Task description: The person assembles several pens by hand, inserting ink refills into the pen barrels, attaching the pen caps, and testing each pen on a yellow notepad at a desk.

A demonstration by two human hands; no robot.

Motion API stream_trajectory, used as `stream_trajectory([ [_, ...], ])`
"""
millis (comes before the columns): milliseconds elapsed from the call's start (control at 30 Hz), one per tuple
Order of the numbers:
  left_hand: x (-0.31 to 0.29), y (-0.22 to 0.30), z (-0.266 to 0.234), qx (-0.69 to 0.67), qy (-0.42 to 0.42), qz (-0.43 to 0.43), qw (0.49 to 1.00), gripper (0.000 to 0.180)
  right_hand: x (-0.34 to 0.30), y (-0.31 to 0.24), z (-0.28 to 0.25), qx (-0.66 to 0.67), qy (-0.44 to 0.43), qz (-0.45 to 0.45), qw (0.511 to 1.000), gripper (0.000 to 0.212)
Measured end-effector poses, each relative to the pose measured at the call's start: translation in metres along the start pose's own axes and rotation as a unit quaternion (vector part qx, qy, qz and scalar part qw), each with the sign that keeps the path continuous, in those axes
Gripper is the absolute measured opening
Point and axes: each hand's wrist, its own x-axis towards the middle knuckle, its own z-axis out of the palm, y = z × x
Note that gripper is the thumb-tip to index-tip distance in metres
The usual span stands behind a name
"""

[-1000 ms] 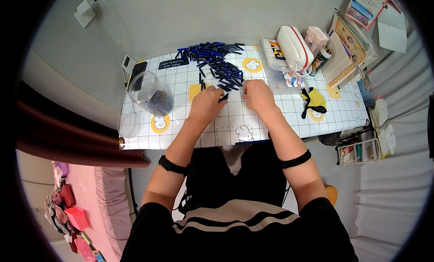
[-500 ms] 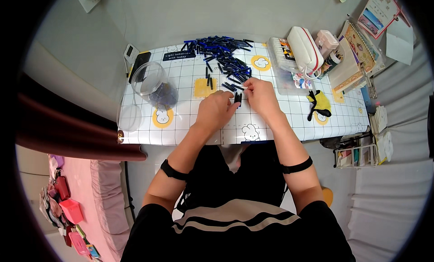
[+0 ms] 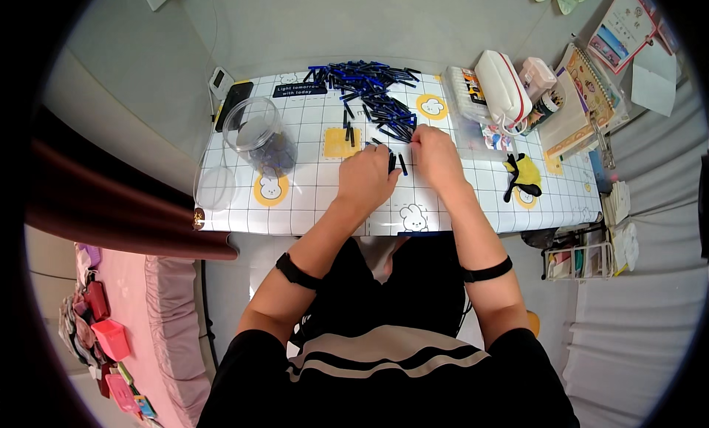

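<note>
A heap of small dark-blue ink cartridges [image 3: 369,81] spreads from the back of the table toward my hands. My left hand [image 3: 366,178] rests on the tabletop, its fingers closed around a few black-looking cartridges [image 3: 391,162] beside the thumb. Just right of them, a single cartridge [image 3: 403,164] stands out apart, slightly tilted. My right hand [image 3: 439,159] is at the near right end of the heap, fingers bent and pinched together against the outermost cartridges. What lies between those fingertips is hidden.
Left of my hands stands a clear round jar [image 3: 260,136] with bluish contents, its clear lid [image 3: 218,188] lying beside it. A black phone [image 3: 234,105] lies behind. To the right are a clear box [image 3: 473,136], a white pouch [image 3: 502,88] and a yellow-black cloth item [image 3: 526,175].
My right hand has moved away from the left hand, back to the heap's edge. My left hand has shifted slightly right, and one cartridge now sits apart from its group.
</note>
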Motion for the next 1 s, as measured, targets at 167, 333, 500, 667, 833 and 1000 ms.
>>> stream_trajectory([
  [167,0.000,0.000,-0.001,-0.010,-0.006,-0.008,1.000,0.023,-0.004,-0.003,-0.029,0.106,-0.051,0.052,0.992,0.005],
  [333,0.003,0.000,-0.001,-0.030,-0.010,-0.003,1.000,0.024,0.000,0.000,-0.037,0.062,-0.139,0.051,0.987,0.006],
  [500,0.004,-0.008,0.008,-0.038,0.063,0.033,0.997,0.019,-0.001,-0.002,-0.018,0.079,-0.135,0.031,0.987,0.006],
  [667,0.009,-0.009,0.010,-0.065,0.052,0.026,0.996,0.016,-0.004,-0.002,-0.003,0.093,-0.130,0.059,0.985,0.011],
  [833,0.011,-0.008,0.009,-0.073,0.047,0.014,0.996,0.014,-0.004,-0.005,-0.002,0.070,-0.104,0.080,0.989,0.013],
  [1000,0.015,-0.009,0.009,-0.069,0.038,0.022,0.997,0.013,0.000,-0.009,0.000,0.037,-0.139,0.079,0.986,0.012],
])
